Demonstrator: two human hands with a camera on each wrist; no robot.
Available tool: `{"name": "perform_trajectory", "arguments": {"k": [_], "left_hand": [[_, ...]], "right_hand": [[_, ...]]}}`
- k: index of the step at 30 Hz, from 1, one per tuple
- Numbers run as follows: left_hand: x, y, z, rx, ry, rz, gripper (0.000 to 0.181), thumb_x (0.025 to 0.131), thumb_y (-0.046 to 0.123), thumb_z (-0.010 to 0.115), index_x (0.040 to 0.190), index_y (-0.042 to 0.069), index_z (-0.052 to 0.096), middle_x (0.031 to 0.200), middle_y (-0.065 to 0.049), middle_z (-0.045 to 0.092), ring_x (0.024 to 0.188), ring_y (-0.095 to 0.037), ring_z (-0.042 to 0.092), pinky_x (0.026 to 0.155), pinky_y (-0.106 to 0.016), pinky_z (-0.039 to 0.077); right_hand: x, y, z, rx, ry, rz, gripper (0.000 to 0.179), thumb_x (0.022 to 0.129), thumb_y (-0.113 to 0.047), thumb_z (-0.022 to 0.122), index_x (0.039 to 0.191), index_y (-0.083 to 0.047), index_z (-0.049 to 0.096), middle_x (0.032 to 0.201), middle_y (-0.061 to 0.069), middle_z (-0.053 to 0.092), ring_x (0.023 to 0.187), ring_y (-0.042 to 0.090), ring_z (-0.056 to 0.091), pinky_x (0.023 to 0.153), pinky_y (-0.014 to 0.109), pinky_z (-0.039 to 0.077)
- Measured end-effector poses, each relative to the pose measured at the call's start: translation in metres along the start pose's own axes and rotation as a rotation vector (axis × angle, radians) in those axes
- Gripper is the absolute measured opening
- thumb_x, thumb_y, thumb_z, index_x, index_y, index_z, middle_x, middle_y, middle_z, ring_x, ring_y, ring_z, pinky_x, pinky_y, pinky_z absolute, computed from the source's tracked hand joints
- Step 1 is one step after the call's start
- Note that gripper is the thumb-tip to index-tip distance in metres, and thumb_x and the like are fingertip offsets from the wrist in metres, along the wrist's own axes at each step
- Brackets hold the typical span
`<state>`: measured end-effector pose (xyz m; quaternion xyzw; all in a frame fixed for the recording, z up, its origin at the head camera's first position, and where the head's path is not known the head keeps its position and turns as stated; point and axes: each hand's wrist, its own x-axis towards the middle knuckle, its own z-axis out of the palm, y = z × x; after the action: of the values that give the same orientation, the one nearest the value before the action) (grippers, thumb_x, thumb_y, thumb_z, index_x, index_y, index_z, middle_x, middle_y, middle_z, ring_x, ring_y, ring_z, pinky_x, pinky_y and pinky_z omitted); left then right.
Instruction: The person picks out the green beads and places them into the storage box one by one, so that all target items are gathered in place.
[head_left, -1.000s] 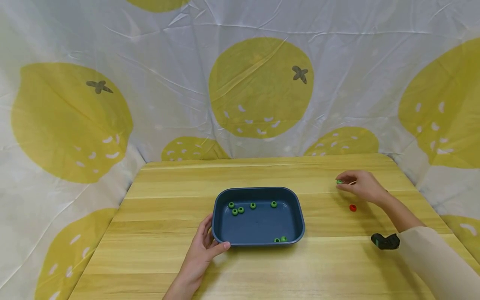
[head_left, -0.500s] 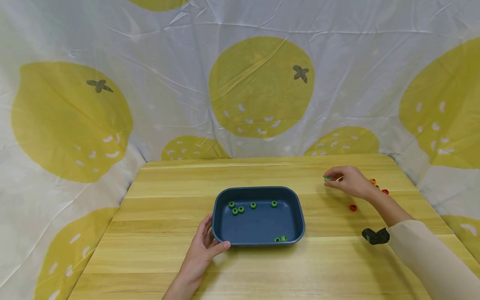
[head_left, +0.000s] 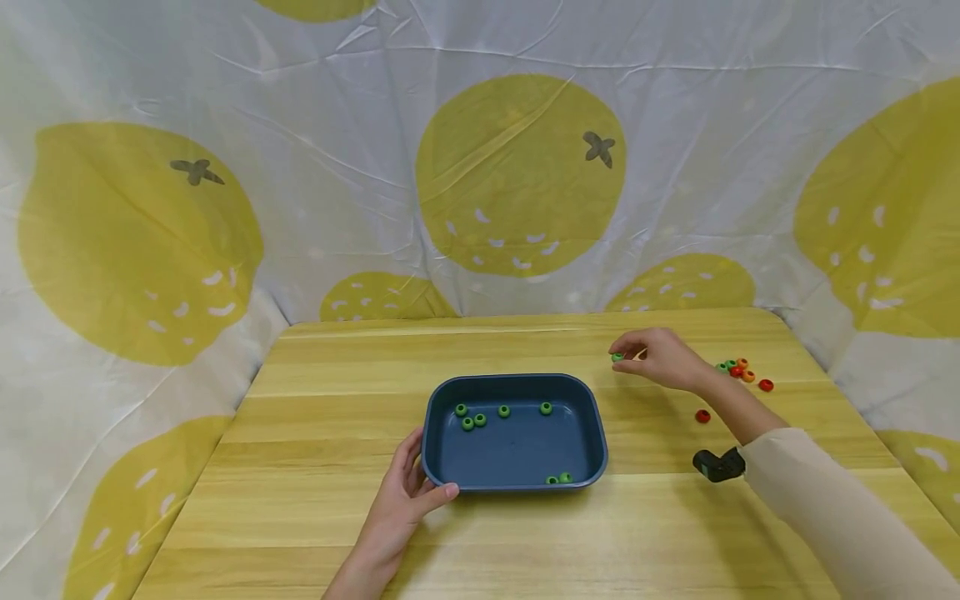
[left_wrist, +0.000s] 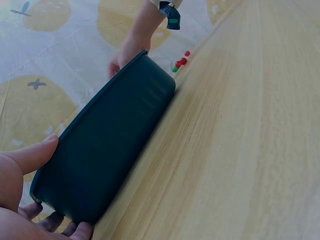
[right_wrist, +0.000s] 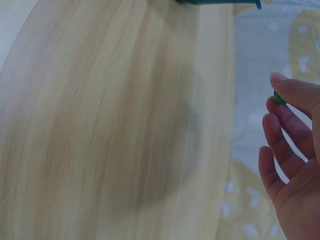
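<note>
My left hand [head_left: 401, 507] grips the near left corner of a dark blue rectangular tray [head_left: 517, 488], the thumb over its rim. In the left wrist view the fingers curl around the tray's end [left_wrist: 105, 140]. Several green beads [head_left: 504, 412] lie inside, most toward the back and a pair at the near right. Up and to the right of the tray, my right hand [head_left: 660, 358] pinches one green bead [head_left: 617, 357] between thumb and index finger, above the table. The right wrist view shows that green bead [right_wrist: 279, 98] at the fingertips, partly hidden.
A cluster of red, orange and green beads [head_left: 736, 372] lies at the table's right, beyond my right forearm. One red bead [head_left: 702, 416] sits apart, nearer to me. A lemon-print cloth [head_left: 517, 175] hangs behind the wooden table [head_left: 300, 467]. A black strap [head_left: 718, 466] is at my right wrist.
My right hand has moved left toward the tray with the green bead, uncovering the bead cluster behind it. My left hand and the tray have stayed in place.
</note>
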<state>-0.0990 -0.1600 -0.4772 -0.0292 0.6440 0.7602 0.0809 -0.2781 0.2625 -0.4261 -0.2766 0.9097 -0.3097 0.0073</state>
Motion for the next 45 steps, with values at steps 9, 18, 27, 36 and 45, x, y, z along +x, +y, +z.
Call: {"name": "perform_trajectory", "arguments": {"k": [9,18,27,36,45], "left_hand": [[0.000,-0.004,0.001,0.004,0.006,-0.015,0.094,0.085,0.000,0.083,0.161,0.017,0.029,0.166,-0.006,0.028,0.150,-0.029,0.031,0.113,-0.032,0.037],[0.000,0.000,0.000,0.014,0.011,0.003,0.092,0.087,0.001,0.082,0.161,0.015,0.029,0.167,-0.008,0.026,0.152,-0.031,0.027,0.120,-0.045,0.027],[0.002,0.000,0.000,0.011,0.014,-0.012,0.093,0.087,0.001,0.082,0.161,0.014,0.028,0.167,-0.008,0.026,0.153,-0.031,0.023,0.121,-0.047,0.022],[0.003,0.000,0.000,0.006,0.010,-0.016,0.094,0.086,0.001,0.083,0.161,0.015,0.028,0.167,-0.008,0.026,0.154,-0.032,0.022,0.122,-0.049,0.021],[0.002,0.001,-0.001,0.008,0.012,-0.012,0.094,0.086,0.001,0.082,0.162,0.015,0.027,0.168,-0.009,0.025,0.154,-0.033,0.020,0.122,-0.050,0.019]], "right_hand": [[0.015,-0.014,0.010,0.004,-0.022,-0.053,0.022,0.093,-0.013,0.080,0.111,-0.002,0.076,0.095,-0.005,0.072,0.086,0.016,0.067,0.083,0.045,0.058],[0.036,-0.031,0.018,0.025,-0.034,-0.107,0.019,0.094,-0.018,0.079,0.110,-0.007,0.077,0.097,-0.005,0.073,0.089,0.018,0.069,0.084,0.047,0.057],[0.052,-0.050,0.028,0.028,-0.073,-0.146,0.018,0.095,-0.018,0.078,0.111,-0.009,0.077,0.101,-0.004,0.074,0.091,0.016,0.069,0.086,0.048,0.058],[0.065,-0.070,0.034,0.029,-0.100,-0.213,0.017,0.095,-0.017,0.077,0.110,-0.010,0.078,0.105,-0.001,0.074,0.091,0.015,0.068,0.087,0.049,0.057],[0.080,-0.089,0.044,0.038,-0.134,-0.281,0.015,0.094,-0.015,0.078,0.108,-0.010,0.078,0.104,0.000,0.074,0.091,0.016,0.068,0.086,0.050,0.057]]}}
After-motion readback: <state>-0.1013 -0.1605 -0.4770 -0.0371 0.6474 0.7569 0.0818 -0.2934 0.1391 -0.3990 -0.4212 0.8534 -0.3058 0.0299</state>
